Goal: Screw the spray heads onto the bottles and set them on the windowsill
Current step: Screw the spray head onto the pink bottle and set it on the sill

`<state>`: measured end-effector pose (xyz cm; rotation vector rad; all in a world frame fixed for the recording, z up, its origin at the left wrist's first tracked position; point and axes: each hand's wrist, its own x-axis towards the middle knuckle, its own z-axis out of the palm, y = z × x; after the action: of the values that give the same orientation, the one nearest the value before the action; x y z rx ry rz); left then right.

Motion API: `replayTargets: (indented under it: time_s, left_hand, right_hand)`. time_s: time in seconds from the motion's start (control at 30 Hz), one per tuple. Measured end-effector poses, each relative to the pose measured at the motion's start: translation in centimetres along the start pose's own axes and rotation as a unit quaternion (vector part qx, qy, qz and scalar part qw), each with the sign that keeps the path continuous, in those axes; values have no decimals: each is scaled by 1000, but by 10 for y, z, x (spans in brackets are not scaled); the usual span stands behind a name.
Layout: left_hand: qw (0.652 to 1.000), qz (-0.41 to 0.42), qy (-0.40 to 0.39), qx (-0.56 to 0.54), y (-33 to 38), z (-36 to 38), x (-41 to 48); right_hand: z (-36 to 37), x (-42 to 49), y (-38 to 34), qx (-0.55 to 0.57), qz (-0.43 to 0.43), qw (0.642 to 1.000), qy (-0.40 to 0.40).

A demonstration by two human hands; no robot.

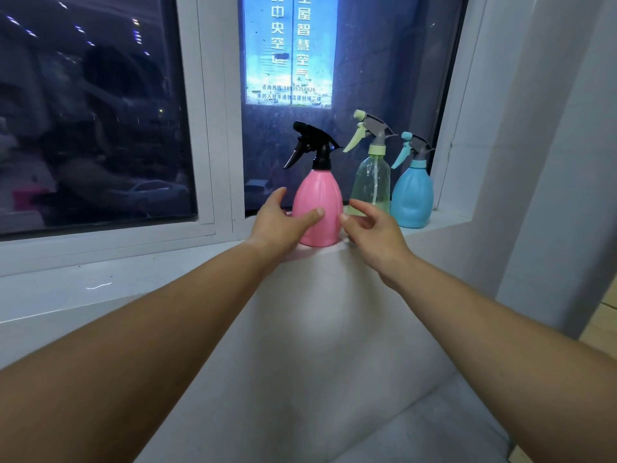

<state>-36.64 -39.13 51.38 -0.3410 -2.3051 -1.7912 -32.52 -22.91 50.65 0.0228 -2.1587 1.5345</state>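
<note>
A pink bottle (317, 208) with a black spray head (312, 145) stands upright at the front edge of the white windowsill (444, 225). My left hand (280, 222) is at its left side, thumb resting on the front, fingers spread and slightly off the bottle. My right hand (370, 228) hovers at its right side with fingers apart, holding nothing. To the right stand a clear green bottle (372, 188) with a green-grey spray head (369, 132) and a blue bottle (412, 198) with a blue-grey spray head (412, 147).
The dark window pane (96, 111) and its white frame (213, 128) rise right behind the bottles. A white wall (534, 145) closes the sill on the right. A grey cushioned surface (334, 345) lies below my arms.
</note>
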Motion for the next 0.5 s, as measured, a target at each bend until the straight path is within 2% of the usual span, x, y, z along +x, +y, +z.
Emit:
replayTargets:
  time_s: [0.07, 0.17, 0.27, 0.33, 0.5]
  left_hand:
    - [998, 26, 41, 25, 4, -2, -11]
    - [988, 107, 102, 42, 12, -1, -40]
    - [986, 152, 70, 0, 9, 14, -81]
    - [992, 122, 8, -23, -5, 30, -100]
    - [990, -70, -118, 8, -90, 77, -130]
  right_hand:
    - [-10, -11, 4, 9, 5, 1000, 20]
    - [-27, -32, 15, 24, 26, 999, 39]
    - [-43, -61, 34, 38, 53, 997, 37]
    - [-51, -80, 53, 36, 79, 996, 31]
    - [-60, -130, 138, 5, 179, 984, 3]
